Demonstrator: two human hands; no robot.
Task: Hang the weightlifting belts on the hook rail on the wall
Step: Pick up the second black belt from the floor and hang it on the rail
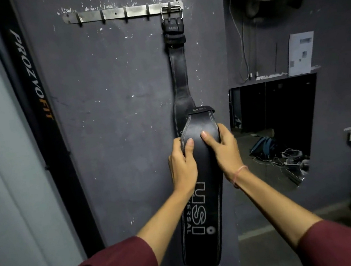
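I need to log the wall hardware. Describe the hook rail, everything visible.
The hook rail is a flat strip of dull grey metal, fixed level high on the dark, chipped wall. Five short hooks stick out along it. Four are bare. The rightmost carries the steel buckle of a black belt, which hangs straight down against the wall. White patches of flaked paint edge the strip. Neither hand touches it.

Two belts, the hung belt (178, 71) and held belt (201, 195); one hook rail (113, 13) with five hooks; two hands.
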